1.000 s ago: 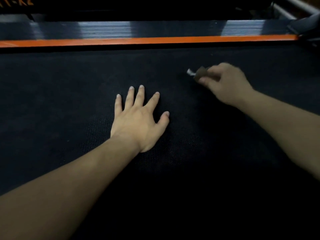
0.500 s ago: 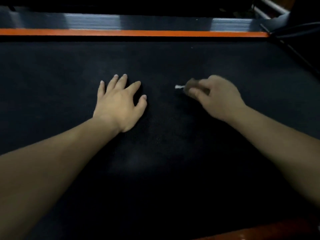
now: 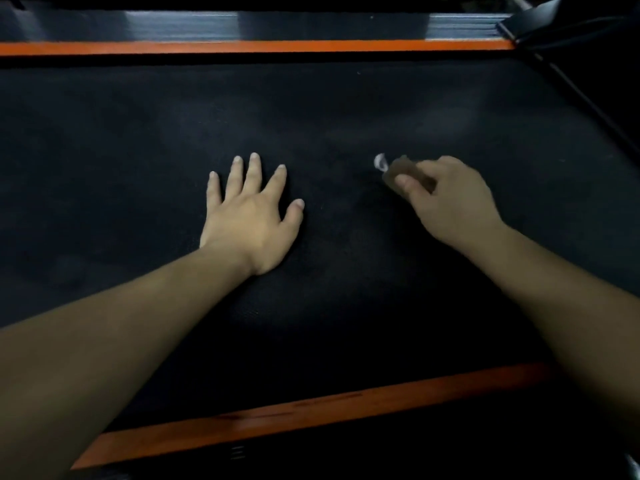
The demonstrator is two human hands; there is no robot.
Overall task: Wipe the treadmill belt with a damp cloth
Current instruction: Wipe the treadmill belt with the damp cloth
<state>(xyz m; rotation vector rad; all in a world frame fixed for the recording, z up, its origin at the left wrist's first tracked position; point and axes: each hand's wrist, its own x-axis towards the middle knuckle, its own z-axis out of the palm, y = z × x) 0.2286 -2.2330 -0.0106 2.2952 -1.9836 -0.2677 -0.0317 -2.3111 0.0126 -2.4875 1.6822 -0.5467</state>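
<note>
Now: both hands down on the treadmill belt point(image 3: 138, 133), well apart.
Near orange strip point(image 3: 311, 410) crosses the lower frame; both forearms reach over it. Left hand point(image 3: 251, 216), centre-left, lies palm-down on the belt, fingers straight and spread. Right hand point(image 3: 450, 199), centre-right, curls thumb and fingers round a small brown cloth point(image 3: 398, 174), which is blurred, with a pale bit at its upper-left tip. Far orange strip point(image 3: 242, 47) and grey ribbed rail point(image 3: 311, 24) run along the top. Versus 0.5 s ago: the near strip shows far more, the left fingers are wider apart, and the grip on the cloth is unchanged.
</note>
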